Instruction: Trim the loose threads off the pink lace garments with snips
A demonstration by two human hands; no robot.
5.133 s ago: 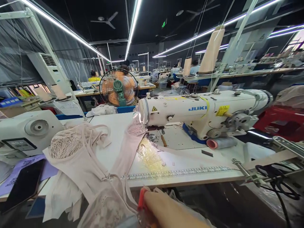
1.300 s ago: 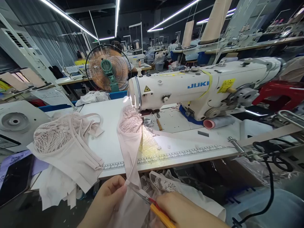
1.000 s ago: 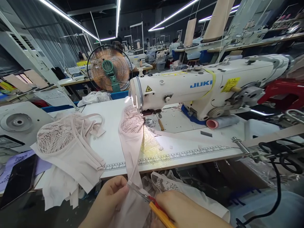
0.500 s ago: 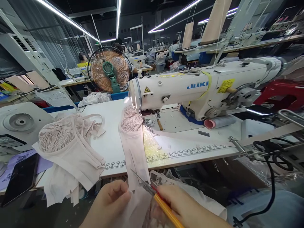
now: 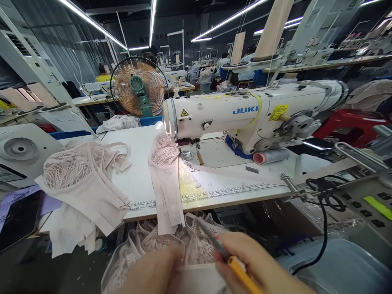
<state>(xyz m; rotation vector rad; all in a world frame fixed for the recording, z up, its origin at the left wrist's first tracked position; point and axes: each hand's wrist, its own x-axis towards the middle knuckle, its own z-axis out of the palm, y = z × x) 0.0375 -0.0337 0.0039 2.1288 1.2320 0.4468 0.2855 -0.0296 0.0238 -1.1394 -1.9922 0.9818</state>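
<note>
My left hand (image 5: 154, 269), smeared by motion, is low in the view with its fingers closed at the edge of a pale fabric piece (image 5: 202, 277). In my right hand (image 5: 248, 259) are scissors (image 5: 211, 236) with an orange handle, their blades pointing up and left. Pale pink bras with lace cups (image 5: 199, 245) are bunched just beyond both hands, below the table edge. Another lace-cupped bra piece (image 5: 165, 179) lies under the sewing machine's head (image 5: 171, 122), its fabric end hanging over the front edge.
More pale lace garments (image 5: 82, 183) are heaped at the left, beside a dark phone (image 5: 20, 216). A ruler strip (image 5: 226, 192) runs along the table front. A thread cone (image 5: 272, 156) lies by the machine base. A metal bracket with a black cable (image 5: 326, 228) stands at right.
The bra piece at the machine no longer reaches my hands; its end hangs free. Both hands have moved lower, with the scissors swung rightward. The view has shifted slightly.
</note>
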